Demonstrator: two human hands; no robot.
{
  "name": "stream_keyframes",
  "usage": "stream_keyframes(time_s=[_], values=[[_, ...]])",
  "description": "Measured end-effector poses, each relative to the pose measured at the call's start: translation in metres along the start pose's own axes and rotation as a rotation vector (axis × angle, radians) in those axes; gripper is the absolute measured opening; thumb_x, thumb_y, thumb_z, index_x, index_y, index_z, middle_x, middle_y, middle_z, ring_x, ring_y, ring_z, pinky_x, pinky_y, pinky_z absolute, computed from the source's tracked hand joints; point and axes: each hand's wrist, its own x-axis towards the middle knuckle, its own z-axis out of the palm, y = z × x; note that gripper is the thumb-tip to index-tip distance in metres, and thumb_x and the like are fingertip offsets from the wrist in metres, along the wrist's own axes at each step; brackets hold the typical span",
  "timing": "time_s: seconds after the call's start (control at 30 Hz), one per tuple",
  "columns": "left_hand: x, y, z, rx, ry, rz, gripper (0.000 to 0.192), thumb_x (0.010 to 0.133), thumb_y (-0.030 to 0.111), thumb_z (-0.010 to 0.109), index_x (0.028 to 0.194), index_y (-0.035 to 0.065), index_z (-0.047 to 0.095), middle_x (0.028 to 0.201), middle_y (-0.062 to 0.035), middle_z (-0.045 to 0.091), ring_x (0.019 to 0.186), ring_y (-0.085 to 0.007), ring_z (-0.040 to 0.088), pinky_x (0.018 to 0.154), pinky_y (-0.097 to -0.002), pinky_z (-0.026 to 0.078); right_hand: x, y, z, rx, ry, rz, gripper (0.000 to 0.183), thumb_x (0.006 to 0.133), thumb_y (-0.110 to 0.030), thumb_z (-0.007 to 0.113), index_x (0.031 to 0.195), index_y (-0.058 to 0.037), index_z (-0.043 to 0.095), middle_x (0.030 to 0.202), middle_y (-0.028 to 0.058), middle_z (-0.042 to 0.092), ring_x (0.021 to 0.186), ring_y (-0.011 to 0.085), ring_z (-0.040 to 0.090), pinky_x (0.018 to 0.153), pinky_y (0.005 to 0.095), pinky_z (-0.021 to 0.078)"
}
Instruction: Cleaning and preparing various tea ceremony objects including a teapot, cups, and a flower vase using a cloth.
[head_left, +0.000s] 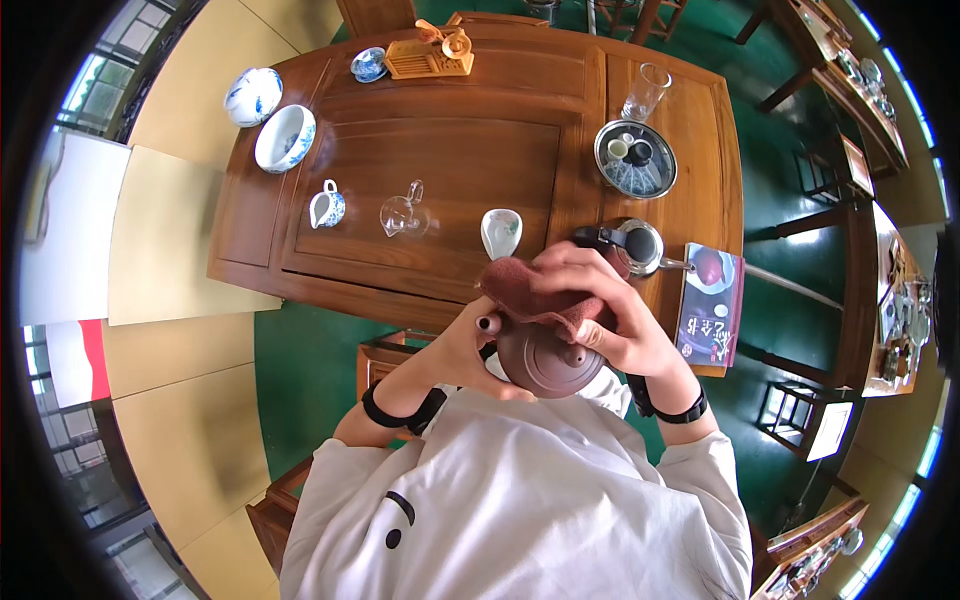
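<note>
Close to my chest, beyond the near edge of the wooden tea table (442, 150), I hold a brown clay teapot (553, 366) with its lid on. My left hand (472, 345) cups the pot on its spout side. My right hand (611, 311) presses a dark red cloth (525, 289) against the pot's far side, with the thumb near the lid. The spout points up and left. Just past the cloth, a white scoop-shaped dish (501, 232) stands on the table. To its right is a steel kettle (641, 247) with a black lid and handle.
A glass pitcher (401, 216), a blue-and-white pitcher (328, 207) and bowl (285, 139) stand to the left. A round tray (636, 189) with cups and a drinking glass (645, 94) are at the right. A book (705, 307) lies by the right edge; a wooden utensil stand (427, 60) is at the back.
</note>
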Motion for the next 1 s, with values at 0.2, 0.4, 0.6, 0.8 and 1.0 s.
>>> stream_keyframes(time_s=[0.2,0.4,0.6,0.8,1.0], values=[[0.005,-0.001,0.005,-0.011,-0.012,-0.019,0.096,0.053,0.004,0.083,0.132,0.0026,0.028,0.125,-0.0074,0.041,0.116,-0.0179,0.043,0.099,-0.0320,0.039,-0.007,0.000,-0.002,0.118,-0.007,0.364,0.039,0.089,-0.030,0.056,0.116,-0.0018,0.053,0.106,0.0123,0.057,0.099,0.0201,0.054,0.087,0.0323,0.0417],[0.005,-0.006,0.006,-0.059,-0.017,-0.014,0.098,0.052,0.005,0.084,0.134,0.0022,0.028,0.127,-0.0071,0.040,0.118,-0.0182,0.042,0.100,-0.0310,0.036,-0.014,0.003,-0.003,0.161,-0.010,0.456,0.034,0.094,-0.025,0.047,0.116,0.0004,0.053,0.104,0.0107,0.057,0.096,0.0144,0.053,0.085,0.0285,0.0425],[0.007,-0.003,0.007,0.032,-0.016,0.060,0.096,0.052,0.006,0.084,0.133,0.0049,0.033,0.129,-0.0094,0.038,0.120,-0.0189,0.040,0.100,-0.0320,0.036,-0.018,0.006,-0.003,0.175,0.109,0.506,0.034,0.097,-0.024,0.041,0.114,0.0027,0.053,0.094,0.0037,0.059,0.087,0.0080,0.051,0.079,0.0236,0.0438],[0.006,-0.006,0.008,0.019,-0.024,0.075,0.095,0.051,0.006,0.085,0.132,0.0058,0.034,0.131,-0.0094,0.036,0.121,-0.0201,0.040,0.099,-0.0326,0.037,-0.022,0.010,-0.005,0.203,0.137,0.475,0.034,0.097,-0.023,0.040,0.113,0.0039,0.053,0.094,0.0035,0.060,0.086,0.0062,0.050,0.077,0.0227,0.0440],[0.004,0.004,0.009,-0.066,-0.016,-0.053,0.103,0.048,0.008,0.086,0.133,0.0039,0.027,0.129,-0.0095,0.039,0.119,-0.0189,0.041,0.100,-0.0348,0.036,-0.029,0.014,-0.011,0.222,0.153,0.524,0.032,0.097,-0.022,0.040,0.111,0.0038,0.054,0.093,0.0027,0.059,0.083,0.0047,0.048,0.074,0.0227,0.0440]])
